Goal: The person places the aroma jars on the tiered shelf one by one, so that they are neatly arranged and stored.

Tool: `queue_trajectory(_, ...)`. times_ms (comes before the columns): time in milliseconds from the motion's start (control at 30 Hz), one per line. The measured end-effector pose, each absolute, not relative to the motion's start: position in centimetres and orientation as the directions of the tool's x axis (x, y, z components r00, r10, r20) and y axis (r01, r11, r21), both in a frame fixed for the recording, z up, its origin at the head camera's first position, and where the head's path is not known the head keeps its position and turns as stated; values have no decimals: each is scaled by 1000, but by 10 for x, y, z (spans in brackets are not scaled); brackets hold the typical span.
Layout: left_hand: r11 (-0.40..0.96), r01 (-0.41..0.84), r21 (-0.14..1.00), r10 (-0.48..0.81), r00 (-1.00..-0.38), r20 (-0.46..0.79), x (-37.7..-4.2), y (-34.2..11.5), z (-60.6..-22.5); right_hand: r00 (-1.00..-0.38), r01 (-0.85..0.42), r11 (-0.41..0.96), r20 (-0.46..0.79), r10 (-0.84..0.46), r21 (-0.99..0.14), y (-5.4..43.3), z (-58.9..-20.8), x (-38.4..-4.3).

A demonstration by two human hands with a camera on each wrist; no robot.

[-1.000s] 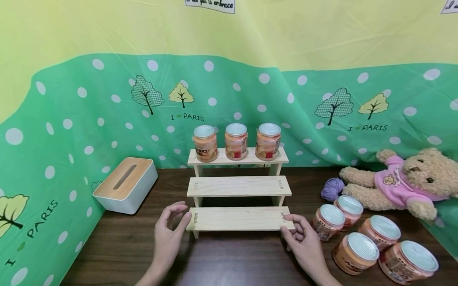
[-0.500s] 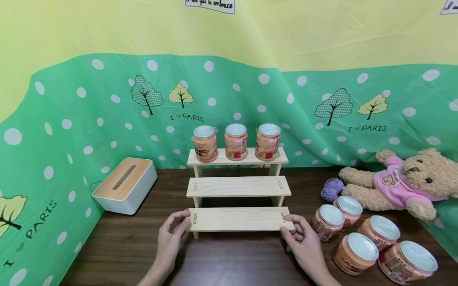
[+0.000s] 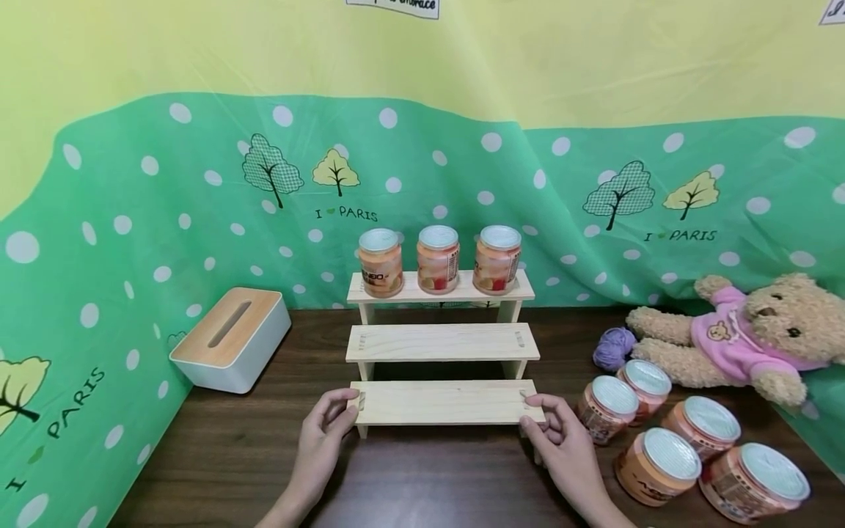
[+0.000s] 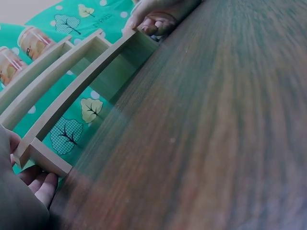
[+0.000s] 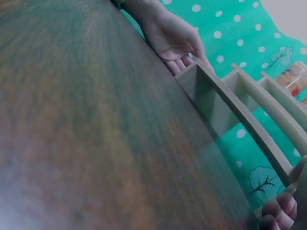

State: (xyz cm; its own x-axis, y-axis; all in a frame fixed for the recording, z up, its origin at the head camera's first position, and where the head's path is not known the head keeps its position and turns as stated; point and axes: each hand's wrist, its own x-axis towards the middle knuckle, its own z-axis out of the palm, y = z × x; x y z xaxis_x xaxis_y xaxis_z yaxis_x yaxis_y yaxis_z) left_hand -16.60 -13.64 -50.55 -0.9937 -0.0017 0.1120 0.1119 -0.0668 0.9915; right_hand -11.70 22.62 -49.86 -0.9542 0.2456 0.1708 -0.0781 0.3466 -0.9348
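A pale three-step wooden display stand (image 3: 449, 403) stands on the dark table in the head view. My left hand (image 3: 319, 444) grips the left end of its lowest step, thumb in front and fingertips at the board's end. At the right end, my right hand (image 3: 563, 442) pinches the same step between thumb and fingers. Both wrist views show fingers curled around the step's ends and side supports. Three jars with pale lids line the top step: a left jar (image 3: 381, 264), a middle jar (image 3: 438, 260) and a right jar (image 3: 497, 262). The two lower steps bear nothing.
Several more lidded jars (image 3: 658, 469) cluster on the table right of my right hand. Behind them lie a purple yarn ball (image 3: 614, 348) and a teddy bear (image 3: 733, 334) in pink. A white tissue box (image 3: 231, 341) with a wooden top sits at the left, before the green cloth.
My left hand has moved right and taken hold of the lowest step's left end. My right hand keeps its grip. The stand and jars look nearly unmoved; the head view shifts slightly.
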Motion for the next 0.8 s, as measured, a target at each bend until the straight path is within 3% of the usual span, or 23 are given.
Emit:
queue_trajectory(500, -60, 119, 991, 11, -993, 119, -166, -136, -505, -927, -129, 322, 229, 297, -938, 230, -501, -110)
queue_trajectory(800, -27, 105, 994, 7, -994, 105, -164, -136, -504, -899, -288, 262, 354, 257, -921, 229, -494, -108)
